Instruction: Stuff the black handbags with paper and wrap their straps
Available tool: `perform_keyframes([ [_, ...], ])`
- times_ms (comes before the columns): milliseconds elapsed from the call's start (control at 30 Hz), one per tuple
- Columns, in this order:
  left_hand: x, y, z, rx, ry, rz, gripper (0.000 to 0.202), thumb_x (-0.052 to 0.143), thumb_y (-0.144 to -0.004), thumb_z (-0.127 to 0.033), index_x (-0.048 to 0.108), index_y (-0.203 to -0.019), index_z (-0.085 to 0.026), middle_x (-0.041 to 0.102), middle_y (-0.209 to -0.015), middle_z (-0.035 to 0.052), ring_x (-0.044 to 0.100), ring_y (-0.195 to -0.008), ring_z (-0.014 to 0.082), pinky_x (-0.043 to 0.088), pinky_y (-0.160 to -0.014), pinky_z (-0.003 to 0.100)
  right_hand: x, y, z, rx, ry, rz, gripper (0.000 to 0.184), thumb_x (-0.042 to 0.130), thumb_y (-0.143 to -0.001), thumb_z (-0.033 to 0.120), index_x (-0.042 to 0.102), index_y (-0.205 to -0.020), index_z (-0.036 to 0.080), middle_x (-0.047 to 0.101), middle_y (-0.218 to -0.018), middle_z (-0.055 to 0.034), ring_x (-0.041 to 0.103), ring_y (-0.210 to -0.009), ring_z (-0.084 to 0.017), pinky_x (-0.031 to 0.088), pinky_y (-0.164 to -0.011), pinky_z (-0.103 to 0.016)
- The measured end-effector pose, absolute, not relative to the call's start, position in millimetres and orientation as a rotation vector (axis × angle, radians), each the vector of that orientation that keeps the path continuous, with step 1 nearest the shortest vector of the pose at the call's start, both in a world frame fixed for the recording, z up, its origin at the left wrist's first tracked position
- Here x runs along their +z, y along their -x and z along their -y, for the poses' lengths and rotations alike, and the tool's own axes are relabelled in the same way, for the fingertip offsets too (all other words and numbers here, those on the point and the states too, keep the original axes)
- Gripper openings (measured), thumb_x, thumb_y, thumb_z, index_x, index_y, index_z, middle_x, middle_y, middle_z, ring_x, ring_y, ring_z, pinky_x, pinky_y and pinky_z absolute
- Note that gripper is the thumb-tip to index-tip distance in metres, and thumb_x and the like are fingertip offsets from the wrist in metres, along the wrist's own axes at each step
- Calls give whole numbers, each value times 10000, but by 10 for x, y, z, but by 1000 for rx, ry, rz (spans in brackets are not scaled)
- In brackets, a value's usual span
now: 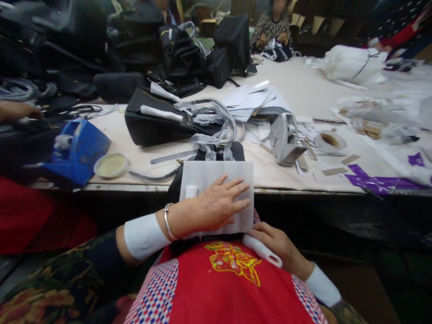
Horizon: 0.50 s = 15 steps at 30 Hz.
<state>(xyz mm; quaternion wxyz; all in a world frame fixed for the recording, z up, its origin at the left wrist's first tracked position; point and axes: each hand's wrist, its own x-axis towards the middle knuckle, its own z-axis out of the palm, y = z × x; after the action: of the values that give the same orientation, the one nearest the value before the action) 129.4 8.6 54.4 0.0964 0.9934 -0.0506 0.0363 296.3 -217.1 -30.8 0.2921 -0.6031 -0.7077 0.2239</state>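
My left hand [221,202] lies flat with fingers spread on a white foam-like sheet [216,173]. The sheet covers most of a black bag [238,152], which rests against my lap and the table edge. A small white piece [191,191] sits on the sheet beside my left wrist. At the sheet's lower right corner, my right hand [278,245] is closed around a white tube-like piece [263,251] with a hole in its end. My right fingertips are partly hidden. Plastic-wrapped straps [205,143] lie at the bag's top.
On the table [324,180] stand a blue tape dispenser [79,148], a tub of pale paste [111,165], a grey tape dispenser [285,139], a tape roll [330,141] and stacked white sheets [259,105]. Another black bag [148,121] lies ahead. A co-worker's hand [20,110] shows at left.
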Motion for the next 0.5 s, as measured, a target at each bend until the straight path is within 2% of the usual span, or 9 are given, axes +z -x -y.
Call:
perform_keyframes([
  [67,498,-1229,-56,79,-2942,163,538,693,-850,-393,556,-1348,-242,429,-1541,155,357,-1440,350,268,-1171,565,-354,-2877,2058,466,1717,1843,248,482,-987,299,698,-1007,179,699,-904,-94,669,-792,-180,540,-692,-275],
  [167,459,-1148,-56,88,-2951,156,341,588,-928,-310,625,-1256,-225,467,-1522,134,383,-1435,331,296,-1169,556,-491,-2731,1883,212,1923,1792,348,529,-980,420,647,-753,185,657,-673,-39,639,-602,-164,472,-552,-253],
  [233,484,-1101,-79,104,-2932,157,294,582,-934,-290,650,-1208,-208,501,-1496,125,390,-1436,317,303,-1180,534,-577,-2672,1802,94,1993,1844,391,542,-968,476,640,-722,189,656,-632,-35,637,-565,-170,439,-524,-259],
  [333,589,-1054,-177,138,-2812,175,320,664,-884,-362,677,-1158,-198,581,-1408,127,454,-1391,303,368,-1162,475,-662,-2664,1758,-31,1995,1950,405,519,-979,449,636,-681,201,644,-585,-36,622,-512,-174,391,-484,-274],
  [433,713,-1079,-446,366,-2672,41,306,645,-897,-367,688,-1135,-179,655,-1276,145,605,-1215,263,503,-1033,395,-725,-2719,1757,-45,1903,2076,346,548,-954,397,635,-674,214,643,-573,-21,614,-475,-171,372,-456,-282],
  [500,769,-1152,-745,585,-2640,-122,296,617,-908,-324,679,-1147,-162,667,-1219,156,643,-1120,248,537,-972,385,-780,-2769,1750,43,1821,2132,296,570,-923,390,644,-690,223,665,-606,-10,628,-490,-165,385,-456,-273],
])
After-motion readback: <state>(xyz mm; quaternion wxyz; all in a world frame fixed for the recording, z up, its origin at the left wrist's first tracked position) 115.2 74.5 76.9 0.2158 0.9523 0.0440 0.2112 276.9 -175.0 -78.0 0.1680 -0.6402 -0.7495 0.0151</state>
